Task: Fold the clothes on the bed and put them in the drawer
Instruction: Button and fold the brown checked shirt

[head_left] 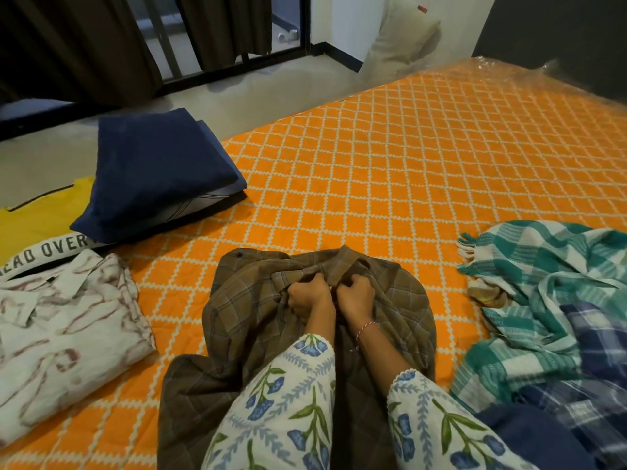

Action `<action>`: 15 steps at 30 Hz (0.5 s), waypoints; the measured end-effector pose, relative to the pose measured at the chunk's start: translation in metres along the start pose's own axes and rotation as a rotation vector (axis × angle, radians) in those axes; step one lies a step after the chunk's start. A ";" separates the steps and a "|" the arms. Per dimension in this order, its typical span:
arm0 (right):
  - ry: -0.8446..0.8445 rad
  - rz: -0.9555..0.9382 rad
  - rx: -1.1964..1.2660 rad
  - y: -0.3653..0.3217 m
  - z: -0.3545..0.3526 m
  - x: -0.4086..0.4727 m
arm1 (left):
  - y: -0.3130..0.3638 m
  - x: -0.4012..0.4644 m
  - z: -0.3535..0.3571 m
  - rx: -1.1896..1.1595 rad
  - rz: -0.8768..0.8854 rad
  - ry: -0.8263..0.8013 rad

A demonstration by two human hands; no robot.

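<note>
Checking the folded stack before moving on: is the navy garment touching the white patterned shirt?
Apart. The head view shows the navy garment ending above the lettered band, which lies between it and the white shirt.

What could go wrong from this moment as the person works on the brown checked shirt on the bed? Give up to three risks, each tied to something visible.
1. Both hands, left hand and right hand, grip the brown checked shirt near its collar while the body lies bunched; it may fold creased.
2. The unfolded teal checked cloth lies close on the right and could get tangled in.
3. The folded white patterned shirt sits close on the left; a sweeping sleeve might disturb it.
</note>
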State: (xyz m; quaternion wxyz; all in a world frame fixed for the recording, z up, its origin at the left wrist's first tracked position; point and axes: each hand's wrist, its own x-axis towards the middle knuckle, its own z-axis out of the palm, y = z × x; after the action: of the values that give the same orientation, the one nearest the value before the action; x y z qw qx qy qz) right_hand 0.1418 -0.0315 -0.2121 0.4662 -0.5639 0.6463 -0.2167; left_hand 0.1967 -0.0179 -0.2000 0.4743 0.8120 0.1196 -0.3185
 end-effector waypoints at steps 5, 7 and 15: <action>0.010 0.093 0.241 -0.014 -0.002 0.014 | 0.003 0.003 -0.002 0.119 0.052 0.021; -0.026 0.106 0.228 -0.014 -0.004 0.017 | 0.003 0.001 -0.002 0.226 0.157 0.041; -0.052 0.057 0.177 -0.004 -0.002 0.013 | -0.009 0.004 0.000 0.500 0.437 0.043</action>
State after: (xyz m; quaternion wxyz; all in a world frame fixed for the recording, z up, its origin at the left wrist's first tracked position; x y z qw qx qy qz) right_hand 0.1431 -0.0450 -0.2131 0.5368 -0.5073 0.6281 -0.2449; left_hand 0.1952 -0.0135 -0.2087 0.3146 0.9163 -0.1290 -0.2114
